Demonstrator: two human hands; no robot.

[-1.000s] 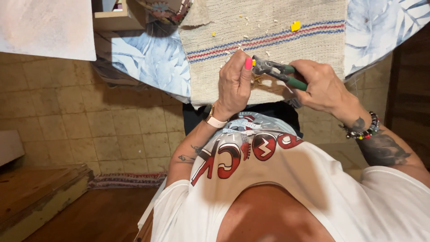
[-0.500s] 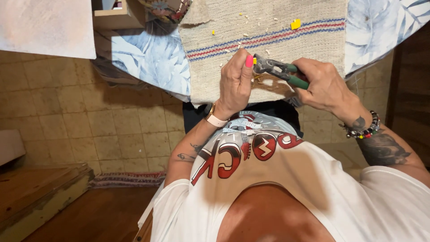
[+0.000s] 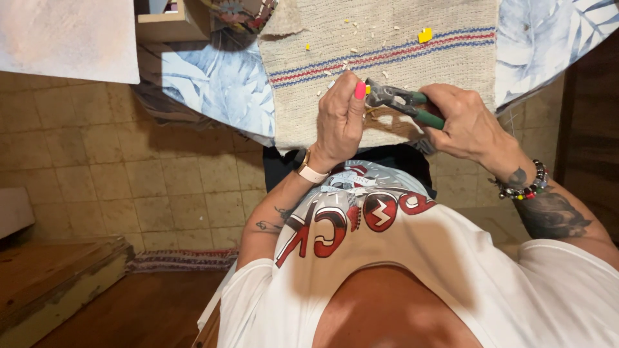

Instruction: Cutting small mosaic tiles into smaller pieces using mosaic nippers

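Note:
My right hand [image 3: 465, 122] grips green-handled nippers [image 3: 403, 103] over a beige woven cloth [image 3: 387, 45] with blue and red stripes. The metal jaws of the nippers point left and meet a tiny yellow piece [image 3: 368, 91] pinched in the fingertips of my left hand [image 3: 340, 119]. That piece is mostly hidden by my fingers. A larger yellow chip [image 3: 425, 35] lies on the cloth farther away, with several pale crumbs scattered around it.
A blue leaf-patterned tablecloth [image 3: 219, 84] lies under the beige cloth. A wooden box [image 3: 174, 22] stands at the table's far left. Tiled floor [image 3: 97, 161], a striped rug [image 3: 180, 260] and a wooden step [image 3: 58, 283] lie to the left. A white sheet [image 3: 64, 35] fills the upper left.
Both hands have stayed almost still over the cloth, with the nipper jaws held at the yellow piece; only a slight shift of the view.

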